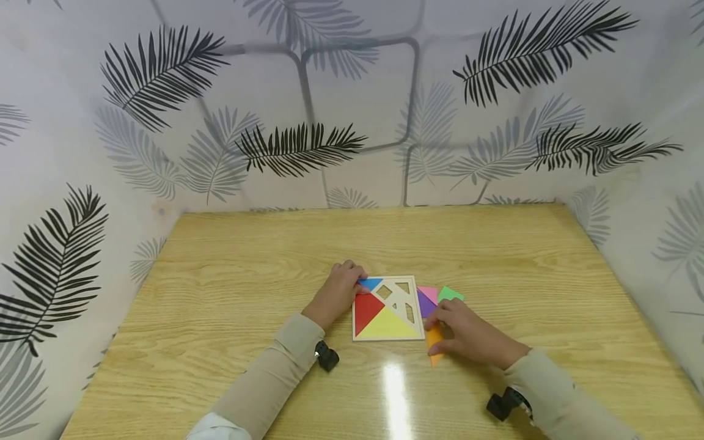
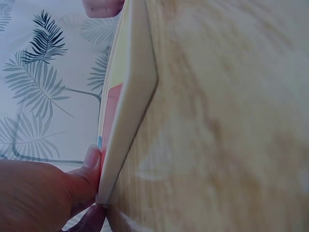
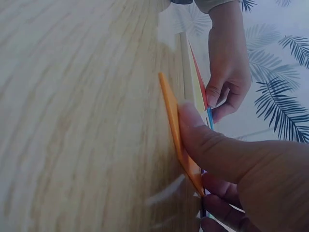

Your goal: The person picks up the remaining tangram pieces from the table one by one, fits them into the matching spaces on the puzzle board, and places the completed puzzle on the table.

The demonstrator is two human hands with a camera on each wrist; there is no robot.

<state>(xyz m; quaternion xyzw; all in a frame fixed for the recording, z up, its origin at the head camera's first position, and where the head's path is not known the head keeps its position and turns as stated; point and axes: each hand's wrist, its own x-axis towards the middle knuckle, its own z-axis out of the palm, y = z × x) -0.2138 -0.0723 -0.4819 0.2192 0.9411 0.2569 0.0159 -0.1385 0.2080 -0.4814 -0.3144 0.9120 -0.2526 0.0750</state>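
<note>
My left hand [image 1: 342, 290] grips the upper left corner of a square wooden tangram board [image 1: 407, 279], its thumb over the rim in the left wrist view. A red triangle [image 1: 367, 313], a yellow triangle [image 1: 390, 325] and a blue piece [image 1: 371, 284] lie in the board; the thumb partly covers the blue one. Toward the board's upper right, several small tan shapes show on a pale ground. Beside the board's lower right corner, my right hand [image 1: 467, 330] pinches an orange parallelogram tile [image 3: 173, 121] between thumb and fingers. That tile stands tilted close over the table in the right wrist view.
Right of the board lie a purple tile [image 1: 426, 304], a pink tile [image 1: 428, 294] and a green tile [image 1: 450, 294], the green partly behind my right hand. The wood-grain table [image 1: 247, 263] ends at a leaf-patterned cloth [image 1: 357, 177] behind and at both sides.
</note>
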